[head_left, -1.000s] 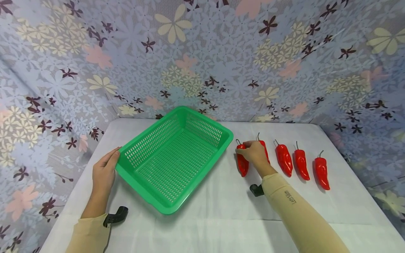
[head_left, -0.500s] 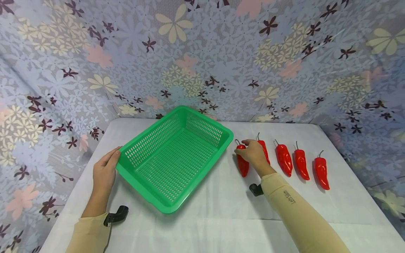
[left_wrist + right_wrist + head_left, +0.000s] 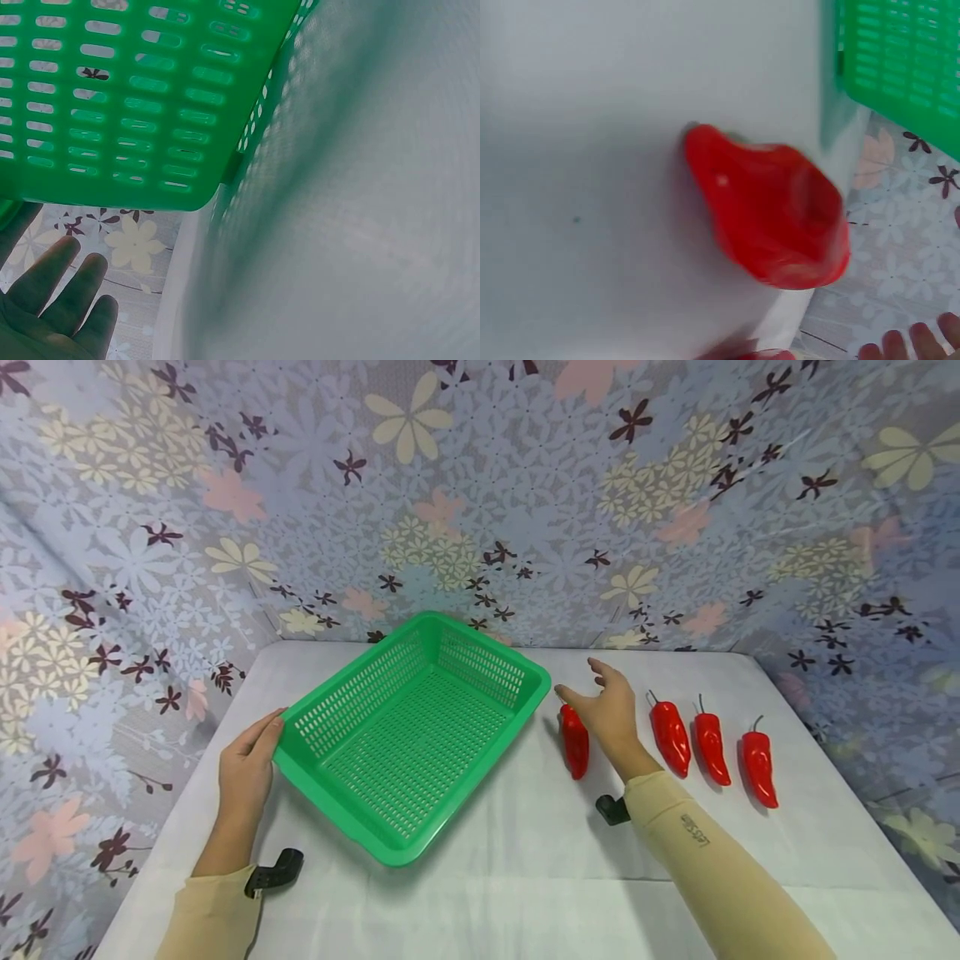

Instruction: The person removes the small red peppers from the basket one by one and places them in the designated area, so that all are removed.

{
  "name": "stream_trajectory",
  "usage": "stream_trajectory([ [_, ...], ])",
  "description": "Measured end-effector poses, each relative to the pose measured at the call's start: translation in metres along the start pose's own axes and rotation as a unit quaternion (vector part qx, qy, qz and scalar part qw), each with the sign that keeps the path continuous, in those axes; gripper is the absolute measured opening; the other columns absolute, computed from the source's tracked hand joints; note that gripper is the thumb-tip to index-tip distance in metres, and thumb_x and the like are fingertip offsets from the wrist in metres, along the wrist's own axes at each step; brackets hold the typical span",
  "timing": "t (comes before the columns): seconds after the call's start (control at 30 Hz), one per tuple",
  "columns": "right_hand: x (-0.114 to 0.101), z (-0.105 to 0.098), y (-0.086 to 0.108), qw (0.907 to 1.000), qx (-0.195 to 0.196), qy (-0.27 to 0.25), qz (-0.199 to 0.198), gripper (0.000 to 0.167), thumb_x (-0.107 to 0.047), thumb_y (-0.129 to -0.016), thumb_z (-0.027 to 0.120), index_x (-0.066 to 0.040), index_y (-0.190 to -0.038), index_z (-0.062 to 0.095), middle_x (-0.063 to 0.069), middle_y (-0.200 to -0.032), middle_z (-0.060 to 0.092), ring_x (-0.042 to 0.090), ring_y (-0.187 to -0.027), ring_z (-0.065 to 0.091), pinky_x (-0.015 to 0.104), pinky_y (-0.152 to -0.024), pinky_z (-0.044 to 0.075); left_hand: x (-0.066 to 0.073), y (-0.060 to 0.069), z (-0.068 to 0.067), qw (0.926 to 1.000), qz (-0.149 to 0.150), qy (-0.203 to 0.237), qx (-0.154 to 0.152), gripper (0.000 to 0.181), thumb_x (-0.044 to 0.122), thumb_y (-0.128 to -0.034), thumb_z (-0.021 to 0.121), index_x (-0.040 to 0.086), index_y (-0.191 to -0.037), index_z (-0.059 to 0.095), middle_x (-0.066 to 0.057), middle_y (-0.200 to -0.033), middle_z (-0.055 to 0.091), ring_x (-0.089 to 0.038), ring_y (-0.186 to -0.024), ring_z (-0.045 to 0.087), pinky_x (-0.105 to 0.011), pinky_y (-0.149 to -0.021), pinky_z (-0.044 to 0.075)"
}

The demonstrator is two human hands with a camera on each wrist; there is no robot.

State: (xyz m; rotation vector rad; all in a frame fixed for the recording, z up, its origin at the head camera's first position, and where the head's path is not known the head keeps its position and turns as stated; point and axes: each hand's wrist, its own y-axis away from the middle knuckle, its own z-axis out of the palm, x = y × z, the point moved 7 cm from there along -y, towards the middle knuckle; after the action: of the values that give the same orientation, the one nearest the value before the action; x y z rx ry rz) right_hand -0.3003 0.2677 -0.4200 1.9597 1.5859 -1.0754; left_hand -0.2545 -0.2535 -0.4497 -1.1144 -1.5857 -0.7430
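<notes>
My left hand holds the near-left corner of a green plastic basket, thumb at the rim. In the left wrist view several fingers extend below the basket wall, apart from it; the thumb is hidden there. Over the leftmost red pepper hovers my right hand, thumb and fingers spread with nothing between them. That pepper lies on the white table in the right wrist view, its fingertips showing at the lower right. The hand hides a neighbouring pepper in the head view.
Further right lie three more red peppers in a row: one, a second and a third, stems pointing away. The white-covered table meets a flowered cloth backdrop behind and on both sides.
My right hand has let go of the leftmost pepper and lifted slightly back and right, its fingers spreading. The pepper stays on the table. My left hand and the basket have not visibly moved.
</notes>
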Motion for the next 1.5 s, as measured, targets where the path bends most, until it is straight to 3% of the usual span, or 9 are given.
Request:
stream_trajectory([
  [0.33,-0.029,-0.021,0.007,0.9898,0.076,-0.083,-0.087,0.076,-0.033,-0.084,0.085,-0.008,-0.147,0.051,0.011,-0.144,0.054,0.029,-0.127,0.054,0.046,-0.105,0.044,-0.002,-0.002,-0.002,1.0000,-0.007,-0.001,-0.006,0.051,0.050,-0.1002,0.058,0.013,-0.135,0.066,-0.003,-0.140,0.060,-0.018,-0.136,0.048,-0.041,-0.114,0.034],
  [0.6,-0.055,-0.028,0.021,0.9845,0.077,-0.093,-0.127,0.077,-0.037,-0.082,0.086,-0.014,-0.147,0.052,0.004,-0.143,0.055,0.024,-0.127,0.054,0.044,-0.105,0.045,-0.004,-0.006,-0.008,0.9998,-0.014,-0.004,0.013,0.050,0.050,-0.0992,0.060,0.014,-0.133,0.068,-0.001,-0.137,0.062,-0.017,-0.135,0.050,-0.039,-0.113,0.035],
  [0.77,-0.069,-0.034,0.032,0.9796,0.077,-0.112,-0.148,0.074,-0.032,-0.082,0.087,-0.013,-0.146,0.053,0.004,-0.141,0.056,0.023,-0.126,0.055,0.044,-0.105,0.045,-0.005,-0.007,-0.010,0.9998,-0.019,-0.002,0.008,0.051,0.051,-0.0989,0.060,0.015,-0.134,0.067,0.001,-0.138,0.062,-0.016,-0.135,0.048,-0.039,-0.113,0.034],
  [0.93,-0.080,-0.052,0.045,0.9727,0.080,-0.155,-0.153,0.068,-0.022,-0.083,0.086,-0.011,-0.143,0.056,0.004,-0.138,0.059,0.023,-0.125,0.056,0.041,-0.105,0.046,-0.007,-0.007,-0.011,0.9998,-0.015,-0.008,0.003,0.050,0.051,-0.0980,0.061,0.018,-0.134,0.068,0.001,-0.139,0.061,-0.016,-0.136,0.048,-0.040,-0.113,0.034],
  [1.23,-0.090,-0.080,0.068,0.9707,0.083,-0.150,-0.168,0.067,-0.009,-0.080,0.087,-0.012,-0.141,0.059,0.001,-0.138,0.059,0.021,-0.125,0.057,0.036,-0.103,0.047,0.000,-0.007,-0.016,0.9985,0.017,-0.051,0.012,0.048,0.052,-0.0980,0.061,0.021,-0.135,0.068,0.003,-0.144,0.057,-0.017,-0.137,0.046,-0.042,-0.114,0.033],
  [1.4,-0.091,-0.086,0.078,0.9777,0.071,-0.115,-0.161,0.066,-0.015,-0.082,0.087,-0.016,-0.142,0.059,-0.003,-0.139,0.058,0.020,-0.124,0.057,0.031,-0.102,0.047,0.008,-0.006,-0.018,0.9941,0.063,-0.085,0.022,0.043,0.043,-0.1008,0.060,0.019,-0.135,0.067,0.002,-0.143,0.057,-0.017,-0.137,0.047,-0.044,-0.115,0.032],
  [1.5,-0.093,-0.088,0.084,0.9777,0.071,-0.090,-0.176,0.067,-0.016,-0.081,0.088,-0.014,-0.141,0.059,-0.002,-0.139,0.058,0.019,-0.125,0.056,0.025,-0.101,0.046,0.017,-0.003,-0.019,0.9889,0.101,-0.106,0.028,0.039,0.037,-0.1018,0.060,0.017,-0.135,0.067,0.000,-0.143,0.058,-0.021,-0.137,0.047,-0.048,-0.115,0.032],
])
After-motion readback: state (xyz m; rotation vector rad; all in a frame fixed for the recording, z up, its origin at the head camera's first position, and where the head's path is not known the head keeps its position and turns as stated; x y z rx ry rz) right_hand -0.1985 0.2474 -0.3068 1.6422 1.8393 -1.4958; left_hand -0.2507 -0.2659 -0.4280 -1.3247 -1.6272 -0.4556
